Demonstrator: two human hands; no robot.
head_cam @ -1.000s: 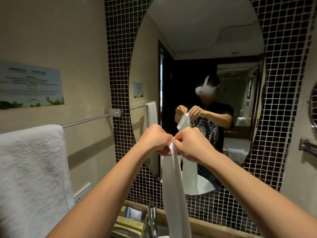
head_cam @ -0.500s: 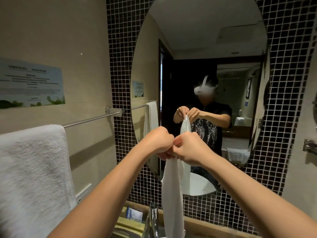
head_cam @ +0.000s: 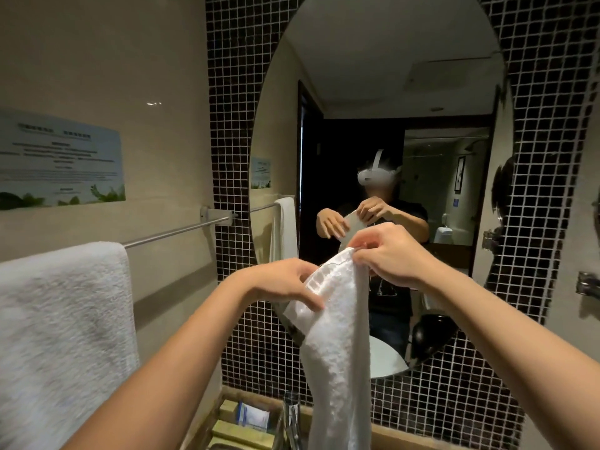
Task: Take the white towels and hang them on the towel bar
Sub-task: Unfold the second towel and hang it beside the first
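two hands noted: our left hand [head_cam: 285,284] and right hand [head_cam: 393,254] pinch the white towel [head_cam: 337,345]; another towel [head_cam: 61,319] occupies the towel bar [head_cam: 175,231] beside the mirror [head_cam: 373,92].

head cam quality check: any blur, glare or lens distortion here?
Head view: the hung towel at the left edge is soft and smeared; the held towel is bright, close to blown out, though its weave shows. Left hand and right hand are fairly sharp. Wide-angle bend curves the tile wall; a small glare spot sits on the beige wall. Lighting is dim and warm.
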